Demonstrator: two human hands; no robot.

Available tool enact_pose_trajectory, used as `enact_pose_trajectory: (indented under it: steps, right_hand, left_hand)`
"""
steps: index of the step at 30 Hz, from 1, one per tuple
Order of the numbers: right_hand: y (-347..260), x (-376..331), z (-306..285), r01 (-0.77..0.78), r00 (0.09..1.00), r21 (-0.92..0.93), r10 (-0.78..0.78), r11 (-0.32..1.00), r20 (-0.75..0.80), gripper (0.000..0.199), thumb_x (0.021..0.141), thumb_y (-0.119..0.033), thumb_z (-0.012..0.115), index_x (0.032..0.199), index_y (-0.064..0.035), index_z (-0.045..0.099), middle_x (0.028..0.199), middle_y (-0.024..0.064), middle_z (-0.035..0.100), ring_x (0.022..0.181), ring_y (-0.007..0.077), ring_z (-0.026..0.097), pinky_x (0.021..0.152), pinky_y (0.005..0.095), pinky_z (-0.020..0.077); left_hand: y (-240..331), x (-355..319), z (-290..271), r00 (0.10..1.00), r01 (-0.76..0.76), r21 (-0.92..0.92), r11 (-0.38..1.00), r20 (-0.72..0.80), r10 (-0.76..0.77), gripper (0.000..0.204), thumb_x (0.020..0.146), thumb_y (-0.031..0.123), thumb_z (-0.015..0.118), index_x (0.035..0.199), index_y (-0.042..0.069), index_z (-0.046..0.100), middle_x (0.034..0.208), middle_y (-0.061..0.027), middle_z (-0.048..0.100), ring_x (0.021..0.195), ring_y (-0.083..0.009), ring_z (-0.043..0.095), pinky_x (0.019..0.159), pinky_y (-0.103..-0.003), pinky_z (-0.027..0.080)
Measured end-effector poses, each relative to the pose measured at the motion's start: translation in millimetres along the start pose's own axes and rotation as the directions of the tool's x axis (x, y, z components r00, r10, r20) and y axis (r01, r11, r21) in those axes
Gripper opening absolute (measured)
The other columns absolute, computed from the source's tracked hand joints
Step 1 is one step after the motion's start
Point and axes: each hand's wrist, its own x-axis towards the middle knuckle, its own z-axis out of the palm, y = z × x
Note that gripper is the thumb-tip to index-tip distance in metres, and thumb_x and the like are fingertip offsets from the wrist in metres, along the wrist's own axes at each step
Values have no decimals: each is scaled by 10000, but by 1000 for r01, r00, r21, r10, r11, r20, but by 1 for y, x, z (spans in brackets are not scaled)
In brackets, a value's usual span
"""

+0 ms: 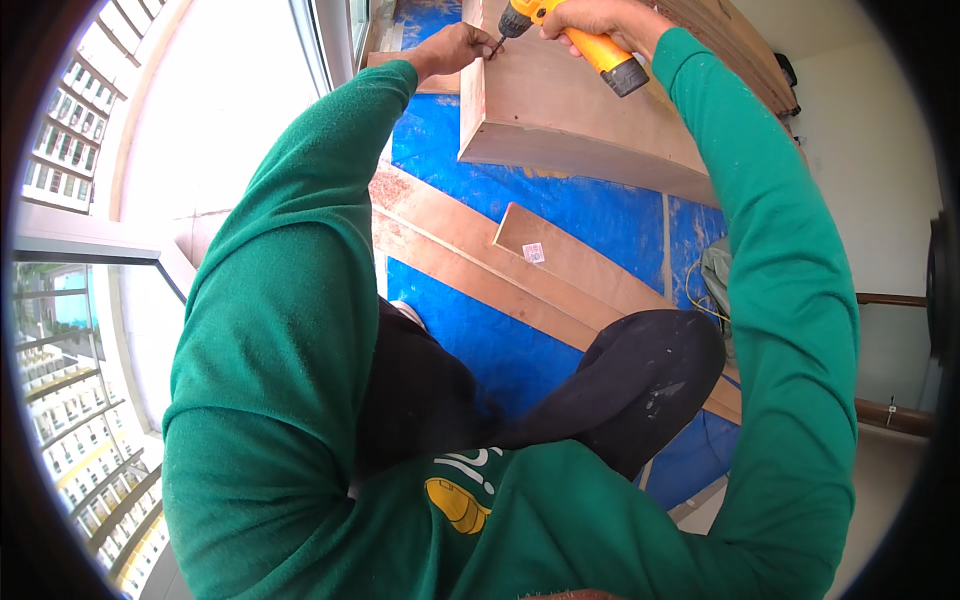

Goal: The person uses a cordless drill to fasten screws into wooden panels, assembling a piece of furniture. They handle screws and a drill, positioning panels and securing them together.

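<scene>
Up at the far end of the floor, your right hand is wrapped tight around the yellow drill, its bit tipped down toward the top edge of the panel. Your left hand pinches something small right at the bit's tip, probably a screw, though it is too small to tell; its fingers are closed narrow on that spot and rest against the panel's near corner, which would steady the bit and keep it from skating off the thin edge.

That panel stands on edge on the blue sheet covering the floor, leaning away from you, so its narrow edge faces up where the drill can reach it. Nearer you, long boards lie flat across the sheet, and a shorter board with a small label lies on top of them. Your bent knee sits over their right end. A window runs along your left, a pale wall on your right.
</scene>
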Motion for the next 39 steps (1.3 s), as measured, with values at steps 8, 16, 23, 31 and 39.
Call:
enact_pose_trajectory:
  steps: [8,16,23,31,39]
  right_hand:
    - [-2,15,4,-18,1000,-42,17,999,-7,227,874,-41,806,1083,-3,724,756,76,677,582,191,630,516,365,547]
    - [7,11,-3,-29,999,-15,29,999,-14,217,883,-31,790,1087,-10,718,767,72,679,603,178,635,525,364,558]
    - [8,12,0,-36,999,17,36,999,-5,243,883,-67,801,1106,-23,714,784,66,685,601,178,634,518,371,558]
    - [-14,-21,8,-31,1000,-74,30,997,-9,229,832,-84,716,1033,-20,626,732,43,595,571,151,575,532,351,529]
    - [-20,-24,10,-73,997,-105,73,992,-6,223,840,-71,704,1037,-21,612,746,46,596,589,165,595,536,355,533]
  left_hand:
    - [-2,9,-3,999,-5,122,992,-48,11,410,1004,412,807,1214,62,847,1085,-118,844,988,-246,774,967,-398,578]
    - [-3,12,9,997,2,122,993,-80,8,414,1008,426,802,1225,76,838,1069,-120,840,969,-260,775,950,-412,580]
    - [-2,7,14,994,21,121,992,-113,-7,374,1025,412,785,1224,100,839,1054,-132,835,960,-291,778,949,-423,583]
    - [8,-2,15,987,82,84,993,-147,-69,324,1003,373,802,1199,118,839,1034,-152,819,966,-309,781,911,-428,582]
    - [5,-5,16,990,36,-5,999,-138,-36,301,1002,334,803,1153,75,829,999,-177,799,947,-310,776,895,-413,576]
